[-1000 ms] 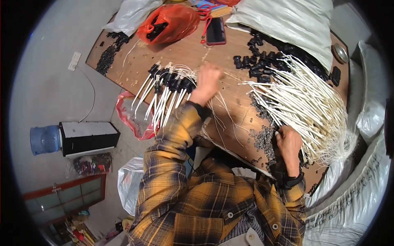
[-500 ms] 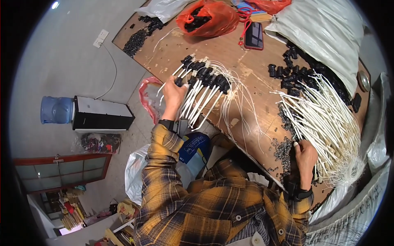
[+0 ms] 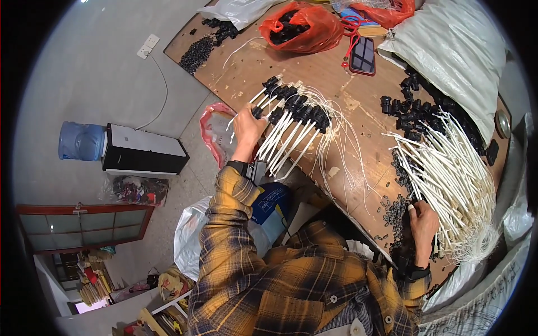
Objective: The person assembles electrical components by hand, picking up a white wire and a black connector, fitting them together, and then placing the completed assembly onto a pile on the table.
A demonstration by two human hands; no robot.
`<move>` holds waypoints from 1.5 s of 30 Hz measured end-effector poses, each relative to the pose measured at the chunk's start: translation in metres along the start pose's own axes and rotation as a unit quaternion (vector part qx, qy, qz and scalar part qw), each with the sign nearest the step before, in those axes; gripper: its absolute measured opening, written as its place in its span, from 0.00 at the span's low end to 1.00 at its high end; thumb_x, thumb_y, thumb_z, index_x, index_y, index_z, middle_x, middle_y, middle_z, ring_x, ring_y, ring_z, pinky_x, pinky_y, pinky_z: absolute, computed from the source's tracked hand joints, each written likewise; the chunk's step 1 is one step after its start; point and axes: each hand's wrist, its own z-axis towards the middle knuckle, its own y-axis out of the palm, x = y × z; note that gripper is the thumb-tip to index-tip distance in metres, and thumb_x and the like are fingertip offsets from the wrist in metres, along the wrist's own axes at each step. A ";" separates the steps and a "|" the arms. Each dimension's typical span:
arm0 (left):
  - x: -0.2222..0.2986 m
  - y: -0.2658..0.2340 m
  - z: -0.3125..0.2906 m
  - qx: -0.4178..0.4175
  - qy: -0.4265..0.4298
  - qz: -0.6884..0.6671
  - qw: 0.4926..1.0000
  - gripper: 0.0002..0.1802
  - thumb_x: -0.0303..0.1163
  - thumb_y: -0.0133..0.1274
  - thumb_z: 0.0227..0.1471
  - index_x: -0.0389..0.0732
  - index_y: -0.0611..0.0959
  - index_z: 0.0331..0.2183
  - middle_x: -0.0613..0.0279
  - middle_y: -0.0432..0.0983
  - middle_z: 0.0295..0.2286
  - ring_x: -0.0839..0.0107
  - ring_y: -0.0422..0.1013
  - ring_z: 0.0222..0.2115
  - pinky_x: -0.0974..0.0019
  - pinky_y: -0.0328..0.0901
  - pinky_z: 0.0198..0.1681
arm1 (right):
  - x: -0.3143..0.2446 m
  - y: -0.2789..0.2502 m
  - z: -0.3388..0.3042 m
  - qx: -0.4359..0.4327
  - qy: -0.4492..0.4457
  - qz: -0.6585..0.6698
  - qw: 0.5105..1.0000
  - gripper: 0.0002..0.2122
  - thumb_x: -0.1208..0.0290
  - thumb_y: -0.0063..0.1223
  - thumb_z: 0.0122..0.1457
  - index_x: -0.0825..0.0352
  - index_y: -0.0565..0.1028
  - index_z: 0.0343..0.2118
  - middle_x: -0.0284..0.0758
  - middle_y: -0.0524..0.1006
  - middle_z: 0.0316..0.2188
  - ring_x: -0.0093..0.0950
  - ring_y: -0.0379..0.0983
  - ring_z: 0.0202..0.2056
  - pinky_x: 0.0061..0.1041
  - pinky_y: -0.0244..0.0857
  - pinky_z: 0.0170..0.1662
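Note:
My left hand [image 3: 247,128] is closed round a black fitting [image 3: 256,112] on a white tube at the left end of a row of such pieces. Beside it, several white tubes [image 3: 278,143] with black fittings [image 3: 302,112] lie side by side at the table's edge, thin white cords [image 3: 350,145] trailing to the right. My right hand [image 3: 424,225] rests at the near left side of a big bundle of white tubes [image 3: 448,168]. Its fingers are curled and anything in them is hidden. Small dark clips [image 3: 395,215] lie scattered just left of it.
Loose black fittings [image 3: 412,115] lie beyond the bundle, by a white woven sack [image 3: 451,56]. At the back are a red plastic bag [image 3: 314,36] and a phone [image 3: 362,56]. Small black parts [image 3: 196,54] fill the far left corner. Below the table edge sits a pink-rimmed bag [image 3: 208,134].
The whole view has shifted, so the table appears a little farther right and lower. Both hands stay at nearly the same spots beside the tubes.

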 end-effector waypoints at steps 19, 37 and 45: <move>-0.003 0.016 -0.014 -0.022 0.070 0.044 0.996 0.19 0.25 0.63 0.32 0.37 0.75 0.32 0.45 0.76 0.24 0.46 0.74 0.29 0.50 0.67 0.34 | -0.001 0.000 0.001 -0.007 -0.003 0.007 1.000 0.07 0.70 0.59 0.49 0.68 0.75 0.28 0.44 0.75 0.20 0.44 0.72 0.25 0.37 0.63 0.28; 0.040 0.021 0.007 -0.070 0.144 -0.206 0.965 0.11 0.22 0.57 0.36 0.39 0.79 0.29 0.60 0.74 0.22 0.64 0.72 0.26 0.66 0.66 0.36 | 0.011 -0.010 -0.017 0.052 0.052 0.031 0.997 0.08 0.70 0.59 0.49 0.65 0.76 0.32 0.43 0.76 0.24 0.44 0.72 0.26 0.37 0.63 0.28; 0.168 0.038 -0.140 -0.451 0.187 -0.325 0.810 0.10 0.18 0.46 0.45 0.38 0.77 0.32 0.66 0.73 0.29 0.77 0.68 0.31 0.73 0.64 0.37 | 0.000 -0.005 0.002 0.019 0.030 -0.064 0.997 0.11 0.71 0.58 0.48 0.66 0.74 0.35 0.42 0.76 0.28 0.43 0.73 0.28 0.36 0.64 0.29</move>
